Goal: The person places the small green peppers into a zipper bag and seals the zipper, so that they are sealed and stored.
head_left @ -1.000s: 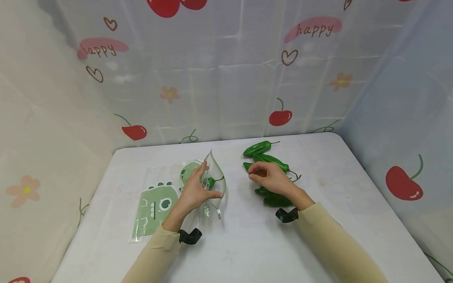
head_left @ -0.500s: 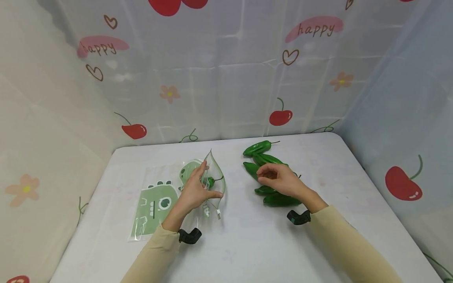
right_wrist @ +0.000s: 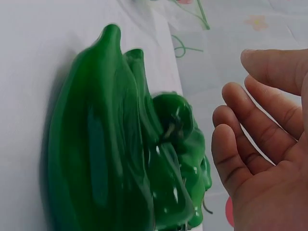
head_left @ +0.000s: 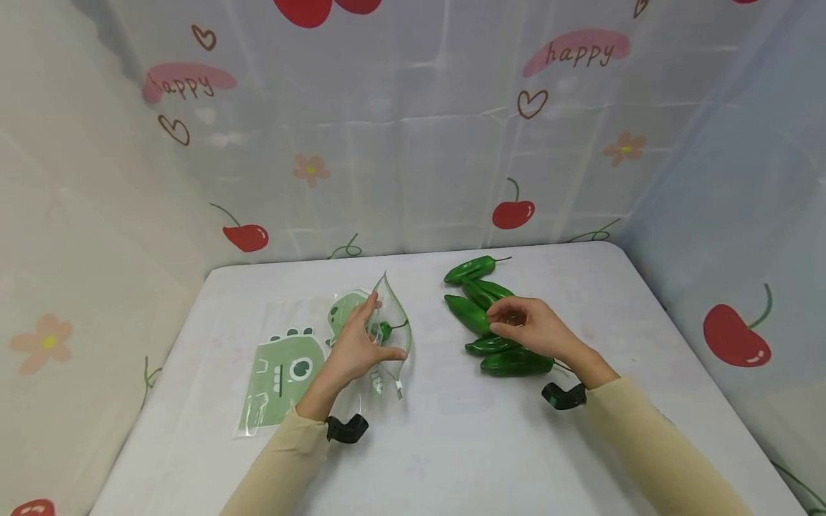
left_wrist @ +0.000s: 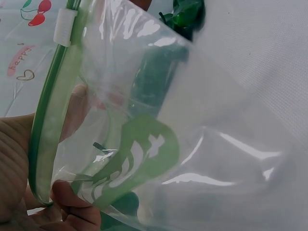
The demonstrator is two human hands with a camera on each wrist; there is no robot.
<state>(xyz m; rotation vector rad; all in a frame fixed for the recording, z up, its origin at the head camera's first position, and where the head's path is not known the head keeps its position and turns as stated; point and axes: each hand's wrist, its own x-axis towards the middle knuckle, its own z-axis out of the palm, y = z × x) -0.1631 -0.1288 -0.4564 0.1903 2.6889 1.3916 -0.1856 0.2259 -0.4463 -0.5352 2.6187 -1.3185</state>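
My left hand (head_left: 351, 347) holds a clear slider zip bag (left_wrist: 226, 163) with a green cartoon print, thumb and fingers spread at its gaping mouth. Along that mouth runs a green zip strip with a white slider (left_wrist: 65, 27). A green pepper (head_left: 385, 331) shows at the opening, its stem pointing right. Over the pile on the right hovers my right hand (head_left: 532, 326), fingers loosely bent and holding nothing. Below and beside it lie several glossy green peppers (head_left: 466, 313); in the right wrist view, a large pepper (right_wrist: 96, 144) fills the left, apart from the fingers.
Another clear bag with a green monster print (head_left: 284, 380) lies flat at the left, partly behind the left forearm. The white table (head_left: 439, 444) ends at a printed curtain (head_left: 413, 186) at the back. One pepper (head_left: 471, 269) sits farthest back in the pile.
My right hand has drawn to the right across the pepper pile, uncovering more of the peppers. The left hand and its bag have stayed in place.
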